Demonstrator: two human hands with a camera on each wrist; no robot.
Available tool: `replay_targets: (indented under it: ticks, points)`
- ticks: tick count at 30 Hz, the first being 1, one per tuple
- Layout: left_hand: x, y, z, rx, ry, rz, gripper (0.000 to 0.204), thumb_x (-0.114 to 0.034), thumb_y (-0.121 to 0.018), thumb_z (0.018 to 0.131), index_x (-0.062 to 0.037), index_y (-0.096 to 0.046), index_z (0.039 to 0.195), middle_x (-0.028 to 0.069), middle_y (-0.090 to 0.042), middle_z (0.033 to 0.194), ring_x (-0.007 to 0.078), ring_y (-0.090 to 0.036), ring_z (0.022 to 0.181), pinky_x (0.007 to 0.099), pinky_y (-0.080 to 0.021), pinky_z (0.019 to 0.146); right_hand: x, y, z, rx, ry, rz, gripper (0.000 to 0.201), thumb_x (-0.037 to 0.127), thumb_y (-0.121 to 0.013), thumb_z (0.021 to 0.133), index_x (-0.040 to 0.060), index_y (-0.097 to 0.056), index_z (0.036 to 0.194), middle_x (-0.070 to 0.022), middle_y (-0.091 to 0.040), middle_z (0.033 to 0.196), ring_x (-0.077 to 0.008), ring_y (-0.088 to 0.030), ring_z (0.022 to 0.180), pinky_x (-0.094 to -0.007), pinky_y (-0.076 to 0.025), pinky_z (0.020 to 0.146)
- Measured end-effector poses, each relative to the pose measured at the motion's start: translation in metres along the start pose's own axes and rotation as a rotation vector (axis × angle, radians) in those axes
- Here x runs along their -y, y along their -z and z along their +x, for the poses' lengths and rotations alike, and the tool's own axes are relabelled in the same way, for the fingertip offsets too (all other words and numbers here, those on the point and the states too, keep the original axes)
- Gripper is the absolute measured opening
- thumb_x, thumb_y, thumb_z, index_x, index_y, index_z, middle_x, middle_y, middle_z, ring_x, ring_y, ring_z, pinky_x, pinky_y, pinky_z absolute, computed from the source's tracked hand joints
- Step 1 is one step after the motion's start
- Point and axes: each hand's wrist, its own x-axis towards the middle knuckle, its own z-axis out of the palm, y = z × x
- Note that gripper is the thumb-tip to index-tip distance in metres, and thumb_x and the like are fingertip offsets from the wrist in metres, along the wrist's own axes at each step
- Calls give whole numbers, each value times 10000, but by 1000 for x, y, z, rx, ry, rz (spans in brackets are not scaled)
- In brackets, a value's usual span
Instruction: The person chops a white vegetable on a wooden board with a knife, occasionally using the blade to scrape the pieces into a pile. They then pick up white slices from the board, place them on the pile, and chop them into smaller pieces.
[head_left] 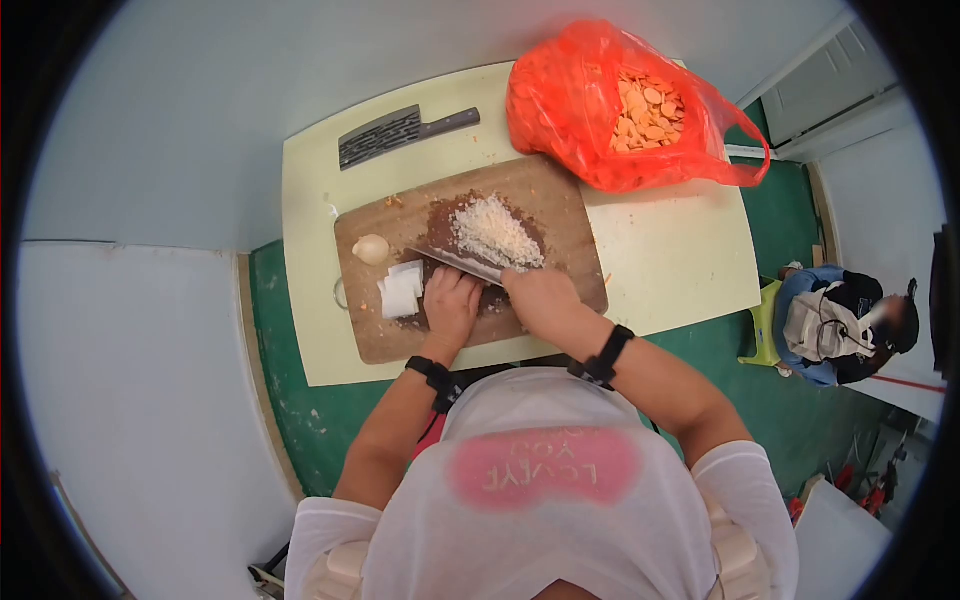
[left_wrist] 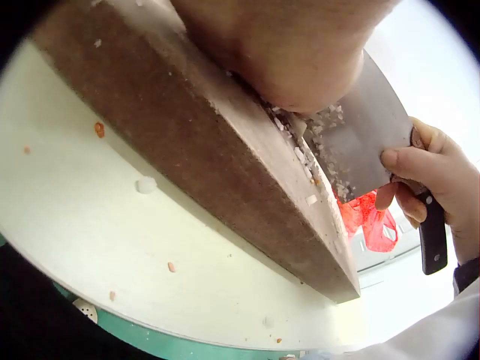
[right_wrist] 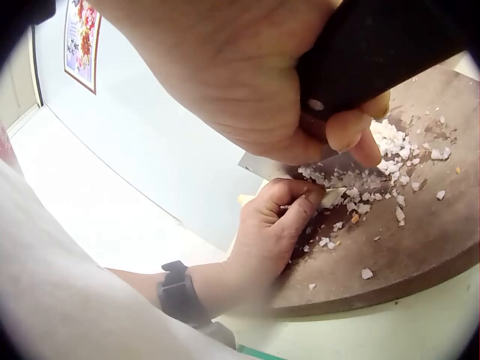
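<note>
Item under the blade: a pale piece (right_wrist: pixel 334 196), lying on the wooden cutting board (head_left: pixel 385 345) at the fingertips of the left hand (head_left: pixel 452 305). That hand's grip is narrow, fingers bent and thumb drawn in against the piece, presumably to steady it and keep the tips tucked in. How firmly it pinches cannot be told.

The right hand (head_left: pixel 545 303) has its grip closed round the dark handle of the broad-bladed knife (left_wrist: pixel 360 142), with the thumb against the blade near the handle, apparently to stop it twisting. White bits cling to the blade.

Beyond the knife lies a heap of chopped white bits (head_left: pixel 495 232); its place on the far side seems to leave room at the near edge for the hands. White slabs (head_left: pixel 402 290) lie just left of the left hand, a rounded pale piece (head_left: pixel 371 249) beyond them.

Off the board, on the table (head_left: pixel 680 260): a cleaver (head_left: pixel 385 138) and a red plastic bag (head_left: pixel 560 110) holding orange slices (head_left: pixel 648 112)
</note>
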Motion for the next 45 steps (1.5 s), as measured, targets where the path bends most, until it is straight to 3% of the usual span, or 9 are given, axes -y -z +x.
replay_targets:
  ticks: [4, 7, 16, 22, 39, 45]
  points:
    - [0, -1, -2, -41, -33, 28, 151, -94, -689, 721, -66, -665, 867, 86, -606, 904, 293, -566, 873, 393, -474, 758, 0, -11, 13, -24, -30, -25, 120, 105, -540, 818, 25, -582, 898, -197, -662, 748, -356, -672, 726, -456, -531, 621]
    - [-2, 0, -2, -60, -20, -37, 119, -68, -678, 746, -35, -659, 858, 111, -603, 894, 319, -564, 878, 403, -464, 780, -3, -8, 10, -47, -21, 3, 110, 80, -503, 832, 24, -581, 887, -189, -666, 756, -344, -674, 715, -456, -529, 634]
    - [-2, 0, -2, -40, -10, 15, 133, -65, -684, 738, -30, -654, 862, 114, -589, 880, 323, -553, 869, 406, -463, 782, 0, 3, -3, 41, -34, -75, 110, 88, -505, 833, 29, -584, 882, -174, -670, 742, -342, -676, 707, -448, -531, 619]
    - [1, -3, -4, -54, -22, -5, 137, -76, -682, 724, -73, -660, 859, 86, -589, 899, 306, -555, 857, 403, -462, 746, -6, -8, 10, -60, 24, -21, 111, 83, -509, 830, 21, -583, 887, -186, -666, 741, -350, -674, 705, -452, -529, 609]
    - [0, -1, -6, -19, -7, -28, 123, -51, -683, 734, -36, -661, 854, 108, -603, 907, 319, -550, 884, 404, -457, 786, -4, 0, 8, 11, 15, 1, 127, 76, -510, 825, 18, -593, 903, -191, -670, 750, -347, -679, 725, -444, -536, 621]
    - [1, -3, -3, -76, -22, -44, 119, -41, -688, 729, -38, -655, 843, 105, -611, 887, 319, -563, 877, 398, -470, 773, -10, 0, 6, 18, -30, 10, 125, 81, -521, 822, 19, -598, 899, -191, -670, 754, -346, -679, 728, -449, -536, 632]
